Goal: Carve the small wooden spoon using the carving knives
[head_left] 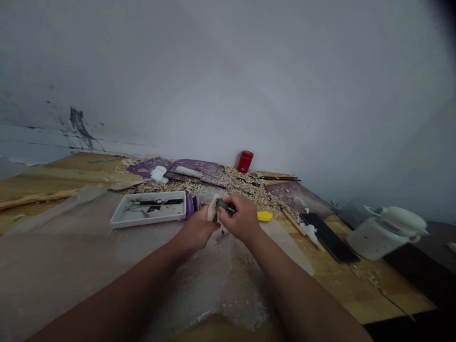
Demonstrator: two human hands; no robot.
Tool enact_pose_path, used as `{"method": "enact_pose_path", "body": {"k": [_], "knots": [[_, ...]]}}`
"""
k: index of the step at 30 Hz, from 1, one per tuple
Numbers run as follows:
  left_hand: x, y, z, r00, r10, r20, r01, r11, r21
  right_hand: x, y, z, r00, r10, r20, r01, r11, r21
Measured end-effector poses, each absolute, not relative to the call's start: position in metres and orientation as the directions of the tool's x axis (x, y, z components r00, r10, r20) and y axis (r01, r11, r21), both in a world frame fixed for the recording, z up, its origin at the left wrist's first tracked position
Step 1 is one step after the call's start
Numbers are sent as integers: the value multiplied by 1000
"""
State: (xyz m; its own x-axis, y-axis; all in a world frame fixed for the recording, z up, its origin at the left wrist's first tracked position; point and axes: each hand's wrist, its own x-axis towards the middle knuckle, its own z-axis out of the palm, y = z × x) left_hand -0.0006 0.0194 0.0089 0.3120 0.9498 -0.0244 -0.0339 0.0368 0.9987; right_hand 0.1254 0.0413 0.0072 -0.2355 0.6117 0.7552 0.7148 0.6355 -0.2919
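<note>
Near the middle of the table, my left hand (199, 229) is closed around a pale, light-coloured piece (213, 208) that looks like wood. My right hand (242, 217) grips a dark-handled tool (226, 206) in its fingers, right against the pale piece. The tool's tip is hidden or too small to make out. Both hands are close together above clear plastic sheeting (213, 280). Curled wood shavings (261, 194) lie in a heap just beyond them.
A white tray (147, 222) with dark tools lies left of the hands. Behind stands a red can (245, 162). To the right are a yellow object (264, 216), a thin stick (294, 222), a black phone-like slab (329, 240) and a lidded white pot (377, 237).
</note>
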Motion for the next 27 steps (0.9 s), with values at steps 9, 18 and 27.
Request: {"method": "enact_pose_path", "body": {"k": [9, 18, 27], "knots": [[-1, 19, 5, 305, 952, -25, -48, 42, 998, 126, 40, 10, -223, 600, 769, 709, 641, -294], [-1, 20, 7, 290, 955, -56, -10, 62, 998, 120, 40, 4, -216, 576, 788, 726, 635, -265], [-1, 22, 1, 296, 955, 14, -70, 7, 998, 123, 43, 5, -265, 547, 794, 657, 705, -266]]}}
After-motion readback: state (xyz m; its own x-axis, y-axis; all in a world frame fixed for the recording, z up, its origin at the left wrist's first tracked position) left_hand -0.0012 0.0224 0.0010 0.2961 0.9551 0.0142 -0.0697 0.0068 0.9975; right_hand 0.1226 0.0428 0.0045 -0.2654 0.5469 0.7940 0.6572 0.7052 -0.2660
